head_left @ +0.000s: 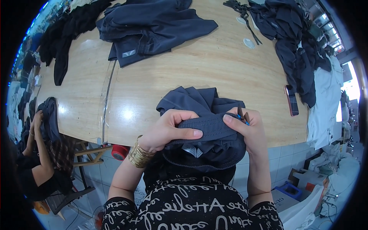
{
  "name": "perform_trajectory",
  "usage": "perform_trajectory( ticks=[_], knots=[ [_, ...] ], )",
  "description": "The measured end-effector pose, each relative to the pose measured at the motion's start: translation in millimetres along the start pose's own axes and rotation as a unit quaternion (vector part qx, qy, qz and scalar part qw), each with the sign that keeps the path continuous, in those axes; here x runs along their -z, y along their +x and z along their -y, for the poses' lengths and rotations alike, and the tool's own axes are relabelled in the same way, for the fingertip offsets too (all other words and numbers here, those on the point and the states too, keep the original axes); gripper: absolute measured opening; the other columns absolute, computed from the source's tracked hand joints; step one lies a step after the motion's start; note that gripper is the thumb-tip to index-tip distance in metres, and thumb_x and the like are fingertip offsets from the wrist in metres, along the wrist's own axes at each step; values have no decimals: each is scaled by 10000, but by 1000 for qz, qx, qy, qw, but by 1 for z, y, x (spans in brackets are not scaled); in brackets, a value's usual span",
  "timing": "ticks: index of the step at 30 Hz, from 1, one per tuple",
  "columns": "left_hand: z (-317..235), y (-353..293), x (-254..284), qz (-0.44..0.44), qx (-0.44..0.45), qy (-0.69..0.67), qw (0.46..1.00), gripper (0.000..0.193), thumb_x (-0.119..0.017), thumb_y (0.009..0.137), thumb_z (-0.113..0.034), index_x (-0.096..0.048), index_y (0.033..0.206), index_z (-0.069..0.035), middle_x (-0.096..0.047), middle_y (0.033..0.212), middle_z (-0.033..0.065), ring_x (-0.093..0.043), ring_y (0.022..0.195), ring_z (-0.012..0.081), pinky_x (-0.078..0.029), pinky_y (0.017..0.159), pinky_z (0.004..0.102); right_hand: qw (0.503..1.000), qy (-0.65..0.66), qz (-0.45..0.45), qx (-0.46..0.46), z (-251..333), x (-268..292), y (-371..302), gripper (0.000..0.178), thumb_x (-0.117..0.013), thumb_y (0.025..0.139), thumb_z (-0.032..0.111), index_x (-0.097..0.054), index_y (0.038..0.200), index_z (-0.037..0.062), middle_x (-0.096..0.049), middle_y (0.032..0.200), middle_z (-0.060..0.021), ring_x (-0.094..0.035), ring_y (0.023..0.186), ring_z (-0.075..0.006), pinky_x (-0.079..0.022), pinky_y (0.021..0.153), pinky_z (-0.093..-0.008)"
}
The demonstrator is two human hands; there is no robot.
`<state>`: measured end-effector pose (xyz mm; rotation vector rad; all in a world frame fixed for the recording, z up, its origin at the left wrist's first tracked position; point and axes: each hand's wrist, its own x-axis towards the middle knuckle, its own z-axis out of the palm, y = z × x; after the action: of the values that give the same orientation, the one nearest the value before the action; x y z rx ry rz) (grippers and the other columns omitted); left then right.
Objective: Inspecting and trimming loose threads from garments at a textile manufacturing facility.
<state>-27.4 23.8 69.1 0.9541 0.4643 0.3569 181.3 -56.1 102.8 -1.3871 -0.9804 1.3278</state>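
Observation:
A dark navy garment (191, 100) lies bunched at the near edge of the table, part of it hanging over toward me. Its stitched waistband (211, 126) is stretched between my hands. My left hand (170, 128) pinches the band, thumb on top and fingers folded behind. On the other side my right hand (245, 124) grips the band with its thumb pressed on the stitching. Small thread snippers (243, 116) with blue parts are also tucked in the right hand. Below the band, a pale label (191, 150) shows inside the garment opening.
Another navy garment (153, 28) lies at the far side of the wooden table (191, 73). Dark clothes (285, 34) are heaped at the right, near a phone (291, 100). A black garment (65, 42) lies far left. A co-worker (42, 153) sits at the left, handling dark cloth.

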Motion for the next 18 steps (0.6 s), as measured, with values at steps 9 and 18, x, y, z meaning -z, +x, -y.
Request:
perform_trajectory(
  ticks=[9, 18],
  knots=[
    [17, -6, -9, -238, -470, 513, 678, 352, -676, 566, 72, -673, 900, -38, -465, 612, 40, -492, 504, 180, -372, 448, 267, 776, -414, -52, 473, -16, -5, -11, 226, -661, 675, 107, -695, 898, 96, -589, 715, -19, -484, 524, -138, -333, 478, -256],
    [34, -1, -4, -240, -543, 474, 650, 408, -658, 537, 85, -656, 927, -33, -456, 617, 19, -454, 491, 149, -353, 433, 263, 704, -419, -128, 559, -34, -19, -19, 211, -669, 720, 182, -704, 921, 129, -607, 771, -20, -432, 486, -105, -280, 446, -240]
  ],
)
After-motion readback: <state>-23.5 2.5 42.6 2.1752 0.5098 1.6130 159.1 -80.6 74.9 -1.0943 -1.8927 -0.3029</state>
